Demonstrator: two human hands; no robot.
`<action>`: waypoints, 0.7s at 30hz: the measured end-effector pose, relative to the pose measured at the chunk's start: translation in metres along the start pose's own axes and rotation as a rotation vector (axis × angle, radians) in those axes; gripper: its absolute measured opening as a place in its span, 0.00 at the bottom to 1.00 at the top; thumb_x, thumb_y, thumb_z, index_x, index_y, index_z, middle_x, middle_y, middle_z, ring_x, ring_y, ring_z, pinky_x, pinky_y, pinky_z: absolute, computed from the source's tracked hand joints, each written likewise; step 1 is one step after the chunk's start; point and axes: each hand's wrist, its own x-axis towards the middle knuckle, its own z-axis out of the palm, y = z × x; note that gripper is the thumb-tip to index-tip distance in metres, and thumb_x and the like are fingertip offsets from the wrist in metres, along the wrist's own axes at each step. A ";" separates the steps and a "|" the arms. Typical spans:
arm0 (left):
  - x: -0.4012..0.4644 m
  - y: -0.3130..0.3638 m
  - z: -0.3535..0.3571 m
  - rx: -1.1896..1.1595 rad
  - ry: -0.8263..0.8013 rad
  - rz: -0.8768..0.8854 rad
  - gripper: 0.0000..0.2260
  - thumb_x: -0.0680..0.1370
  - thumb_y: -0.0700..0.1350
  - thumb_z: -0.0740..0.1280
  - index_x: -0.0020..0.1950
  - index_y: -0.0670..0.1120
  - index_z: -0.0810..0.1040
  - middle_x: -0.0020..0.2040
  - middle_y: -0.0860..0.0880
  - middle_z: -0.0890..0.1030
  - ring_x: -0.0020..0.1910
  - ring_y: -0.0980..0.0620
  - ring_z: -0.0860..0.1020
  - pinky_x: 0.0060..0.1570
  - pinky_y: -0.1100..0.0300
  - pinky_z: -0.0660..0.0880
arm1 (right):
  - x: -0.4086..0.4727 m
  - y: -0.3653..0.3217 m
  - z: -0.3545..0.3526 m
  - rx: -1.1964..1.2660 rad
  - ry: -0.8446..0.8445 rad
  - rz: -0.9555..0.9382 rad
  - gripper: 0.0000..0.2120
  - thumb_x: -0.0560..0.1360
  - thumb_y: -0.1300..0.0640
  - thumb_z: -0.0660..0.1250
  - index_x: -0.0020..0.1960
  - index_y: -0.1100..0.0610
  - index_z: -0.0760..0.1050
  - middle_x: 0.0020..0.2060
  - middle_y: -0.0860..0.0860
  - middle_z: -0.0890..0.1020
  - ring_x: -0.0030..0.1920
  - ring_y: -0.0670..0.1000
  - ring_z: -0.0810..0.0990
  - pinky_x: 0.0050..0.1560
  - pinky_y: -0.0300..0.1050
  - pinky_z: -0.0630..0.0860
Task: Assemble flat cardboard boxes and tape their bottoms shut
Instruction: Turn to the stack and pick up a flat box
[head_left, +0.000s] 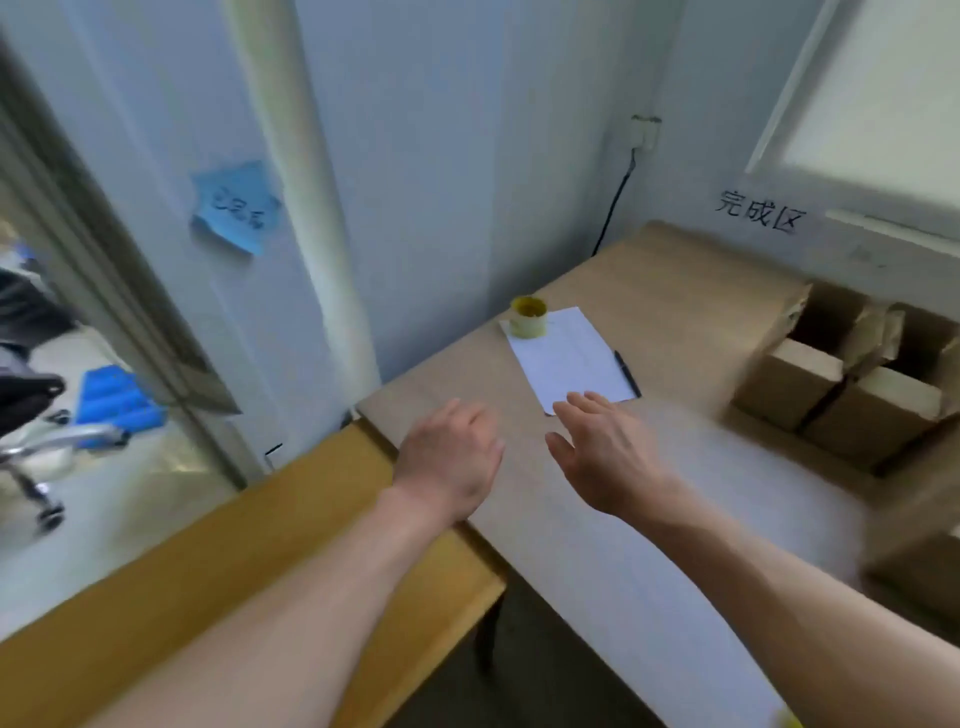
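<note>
Browns, white and a spot of yellow

Brown cardboard boxes (841, 384) sit on a tan tabletop (670, 270); the tape roll (529, 318) is yellow, the paper (571, 358) white, the pen (627, 373) black, the wall note (236, 208) blue.

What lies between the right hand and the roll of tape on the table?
In the head view, the white paper sheet lies between the right hand and the tape roll, which stands on its far corner.

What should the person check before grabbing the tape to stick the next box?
1. Both hands free: ok, left hand and right hand hold nothing.
2. Tape roll in sight: ok, standing on the paper sheet.
3. Path to roll clear: ok, only the paper lies between.
4. Pen out of the way: ok, beside the paper.
5. Flat box ready: cannot tell, only assembled boxes show.
</note>
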 end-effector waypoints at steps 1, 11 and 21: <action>-0.019 -0.024 -0.009 0.001 0.011 -0.039 0.13 0.81 0.52 0.55 0.55 0.46 0.74 0.58 0.48 0.76 0.59 0.46 0.72 0.56 0.51 0.72 | 0.008 -0.030 0.004 0.016 -0.012 -0.041 0.13 0.80 0.46 0.57 0.49 0.55 0.72 0.46 0.49 0.76 0.53 0.53 0.73 0.47 0.48 0.69; -0.224 -0.184 -0.076 0.155 0.054 -0.585 0.15 0.81 0.53 0.57 0.62 0.49 0.75 0.62 0.49 0.76 0.61 0.46 0.72 0.56 0.51 0.72 | 0.040 -0.283 0.030 0.182 -0.061 -0.479 0.19 0.80 0.43 0.57 0.64 0.54 0.74 0.61 0.52 0.78 0.62 0.55 0.76 0.54 0.50 0.76; -0.401 -0.177 -0.092 0.191 0.111 -1.092 0.17 0.80 0.55 0.59 0.65 0.49 0.75 0.66 0.50 0.75 0.67 0.47 0.70 0.63 0.50 0.71 | -0.020 -0.438 0.050 0.249 -0.175 -0.924 0.20 0.80 0.42 0.57 0.64 0.53 0.73 0.62 0.52 0.78 0.59 0.54 0.78 0.51 0.50 0.78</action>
